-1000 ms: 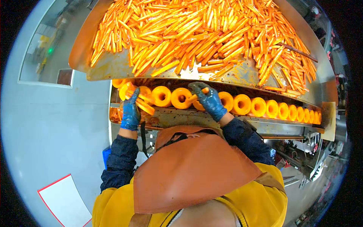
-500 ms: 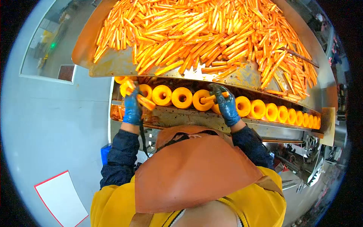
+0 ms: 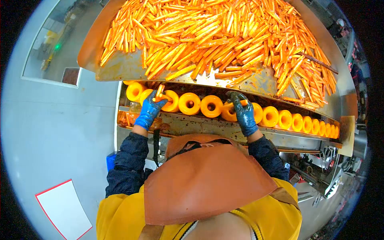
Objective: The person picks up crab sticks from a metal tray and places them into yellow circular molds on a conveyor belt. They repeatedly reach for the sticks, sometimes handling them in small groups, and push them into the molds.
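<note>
My left hand, in a blue glove, is closed on a short orange stick just in front of the row of cups. The stick points up over the left cups. My right hand, its blue glove darkly stained, pinches another orange stick. That stick's left end lies at the mouth of a yellow funnel-shaped cup; how deep it reaches is unclear. To its left, one yellow cup has a stick end showing in its hole, and a further cup shows something dark inside.
Beyond the row, a metal tray carries a large heap of oily orange sticks. A thin dark rod lies on the heap. The cups sit in a metal trough with a ledge on my side. Machine parts stand at right.
My left hand has moved right with its stick, which has tilted upward. A stick now sits in the cup where my right hand was. My right hand is at the neighbouring cup; the row has shifted slightly left.
</note>
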`<act>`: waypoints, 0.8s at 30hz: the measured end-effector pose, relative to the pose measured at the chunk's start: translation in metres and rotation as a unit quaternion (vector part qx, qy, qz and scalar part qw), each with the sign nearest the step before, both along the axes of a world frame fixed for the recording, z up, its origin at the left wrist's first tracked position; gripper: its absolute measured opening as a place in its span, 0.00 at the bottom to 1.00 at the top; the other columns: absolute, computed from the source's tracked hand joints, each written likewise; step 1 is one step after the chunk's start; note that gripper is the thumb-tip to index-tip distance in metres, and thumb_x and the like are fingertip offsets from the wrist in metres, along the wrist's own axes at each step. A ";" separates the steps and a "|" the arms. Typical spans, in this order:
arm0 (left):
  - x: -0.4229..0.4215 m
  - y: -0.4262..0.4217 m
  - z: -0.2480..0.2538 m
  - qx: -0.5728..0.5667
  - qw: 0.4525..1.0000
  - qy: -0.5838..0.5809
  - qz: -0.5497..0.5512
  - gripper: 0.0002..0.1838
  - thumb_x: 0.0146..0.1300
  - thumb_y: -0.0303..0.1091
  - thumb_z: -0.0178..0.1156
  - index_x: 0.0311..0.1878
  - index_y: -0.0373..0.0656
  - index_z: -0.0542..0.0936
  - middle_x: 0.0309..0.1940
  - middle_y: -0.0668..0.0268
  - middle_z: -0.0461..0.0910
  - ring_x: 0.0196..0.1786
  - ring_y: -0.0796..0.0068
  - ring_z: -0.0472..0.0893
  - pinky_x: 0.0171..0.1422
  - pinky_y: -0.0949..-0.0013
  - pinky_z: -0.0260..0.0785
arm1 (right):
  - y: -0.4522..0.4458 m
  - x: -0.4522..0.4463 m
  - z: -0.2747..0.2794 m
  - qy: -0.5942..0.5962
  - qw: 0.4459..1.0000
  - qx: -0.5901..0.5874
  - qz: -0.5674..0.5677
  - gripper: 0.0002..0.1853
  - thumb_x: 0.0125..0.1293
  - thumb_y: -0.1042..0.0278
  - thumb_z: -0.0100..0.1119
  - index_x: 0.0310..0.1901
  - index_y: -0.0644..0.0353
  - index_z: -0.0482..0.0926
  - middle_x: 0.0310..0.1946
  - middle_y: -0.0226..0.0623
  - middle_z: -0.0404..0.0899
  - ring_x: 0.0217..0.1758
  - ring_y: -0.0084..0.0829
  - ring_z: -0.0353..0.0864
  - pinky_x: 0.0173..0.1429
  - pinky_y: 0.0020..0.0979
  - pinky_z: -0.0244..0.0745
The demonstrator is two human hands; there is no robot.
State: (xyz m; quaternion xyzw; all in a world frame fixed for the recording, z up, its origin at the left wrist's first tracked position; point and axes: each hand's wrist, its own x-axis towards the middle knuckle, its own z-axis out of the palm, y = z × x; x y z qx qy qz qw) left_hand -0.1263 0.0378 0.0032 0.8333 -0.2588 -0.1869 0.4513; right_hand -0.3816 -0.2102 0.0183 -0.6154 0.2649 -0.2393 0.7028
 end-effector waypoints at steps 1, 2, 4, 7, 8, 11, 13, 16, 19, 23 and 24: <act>-0.001 -0.002 0.003 -0.015 0.999 0.038 -0.004 0.20 0.49 0.34 0.71 0.44 0.38 0.77 0.36 0.62 0.80 0.36 0.73 0.77 0.45 0.69 0.71 | -0.001 -0.001 0.002 0.028 1.000 0.004 -0.008 0.12 0.68 0.70 0.54 0.49 0.65 0.77 0.42 0.34 0.81 0.41 0.21 0.77 0.47 0.25 0.73; -0.004 -0.007 0.005 -0.052 0.998 0.046 0.004 0.18 0.50 0.33 0.71 0.42 0.37 0.77 0.33 0.64 0.80 0.35 0.75 0.76 0.43 0.69 0.71 | -0.003 -0.003 0.004 0.055 0.998 0.007 -0.017 0.12 0.67 0.70 0.54 0.50 0.66 0.77 0.42 0.34 0.81 0.42 0.21 0.77 0.47 0.25 0.73; 0.001 -0.005 -0.003 -0.043 0.997 0.036 0.044 0.17 0.51 0.34 0.71 0.41 0.38 0.78 0.32 0.66 0.79 0.34 0.76 0.75 0.42 0.70 0.71 | -0.006 -0.005 -0.002 0.066 0.997 0.010 -0.032 0.13 0.67 0.69 0.55 0.50 0.66 0.77 0.41 0.34 0.81 0.42 0.21 0.77 0.47 0.25 0.73; 0.003 -0.004 0.030 -0.083 0.979 0.110 0.150 0.14 0.51 0.33 0.71 0.38 0.41 0.78 0.25 0.73 0.76 0.25 0.84 0.71 0.29 0.78 0.66 | -0.008 -0.006 -0.006 0.066 0.997 0.015 -0.034 0.13 0.67 0.69 0.56 0.50 0.66 0.77 0.41 0.33 0.81 0.42 0.21 0.77 0.48 0.26 0.73; 0.007 0.003 0.031 -0.111 0.971 0.101 0.186 0.14 0.51 0.33 0.72 0.38 0.41 0.78 0.25 0.73 0.76 0.23 0.85 0.70 0.27 0.78 0.65 | -0.008 -0.006 -0.007 0.066 0.997 0.016 -0.035 0.13 0.67 0.69 0.56 0.50 0.66 0.77 0.41 0.33 0.81 0.42 0.21 0.77 0.48 0.26 0.73; 0.023 0.022 0.021 -0.121 0.967 0.075 0.210 0.17 0.52 0.35 0.71 0.42 0.41 0.77 0.26 0.73 0.76 0.24 0.84 0.70 0.26 0.79 0.63 | -0.006 -0.004 -0.009 0.045 0.998 -0.011 -0.031 0.14 0.67 0.62 0.57 0.50 0.60 0.78 0.34 0.27 0.80 0.26 0.14 0.74 0.28 0.17 0.70; 0.016 0.017 0.029 -0.032 0.982 0.107 0.150 0.18 0.55 0.39 0.68 0.45 0.41 0.76 0.28 0.73 0.76 0.26 0.83 0.70 0.27 0.78 0.62 | -0.008 -0.002 -0.006 0.051 0.998 -0.019 0.000 0.14 0.68 0.62 0.56 0.50 0.60 0.78 0.35 0.26 0.80 0.28 0.13 0.74 0.29 0.17 0.70; 0.021 0.023 0.023 -0.077 0.969 0.147 0.183 0.18 0.59 0.40 0.64 0.48 0.41 0.75 0.28 0.72 0.74 0.28 0.82 0.70 0.31 0.76 0.63 | -0.007 -0.003 -0.009 0.053 0.999 0.001 0.000 0.14 0.67 0.68 0.55 0.51 0.65 0.77 0.44 0.34 0.81 0.45 0.22 0.77 0.51 0.26 0.73; 0.043 0.027 0.009 -0.273 0.897 0.213 0.274 0.15 0.63 0.39 0.60 0.48 0.42 0.74 0.30 0.71 0.73 0.32 0.80 0.71 0.36 0.74 0.64 | -0.007 -0.001 0.004 0.038 0.999 -0.015 0.021 0.14 0.67 0.69 0.56 0.51 0.65 0.77 0.45 0.34 0.81 0.45 0.22 0.77 0.51 0.25 0.72; 0.043 0.019 0.005 -0.353 0.889 0.143 0.254 0.12 0.62 0.35 0.60 0.47 0.42 0.76 0.37 0.69 0.76 0.41 0.78 0.74 0.45 0.74 0.66 | -0.010 -0.003 -0.006 0.056 0.998 -0.003 0.018 0.13 0.66 0.71 0.56 0.51 0.65 0.77 0.45 0.35 0.81 0.45 0.23 0.77 0.51 0.26 0.73; 0.039 0.023 0.003 -0.289 0.918 0.156 0.222 0.13 0.61 0.35 0.60 0.48 0.43 0.77 0.39 0.68 0.76 0.42 0.78 0.74 0.46 0.74 0.66 | -0.012 -0.004 -0.011 0.055 0.996 -0.065 0.008 0.13 0.67 0.69 0.55 0.50 0.64 0.78 0.44 0.34 0.81 0.43 0.21 0.78 0.45 0.23 0.73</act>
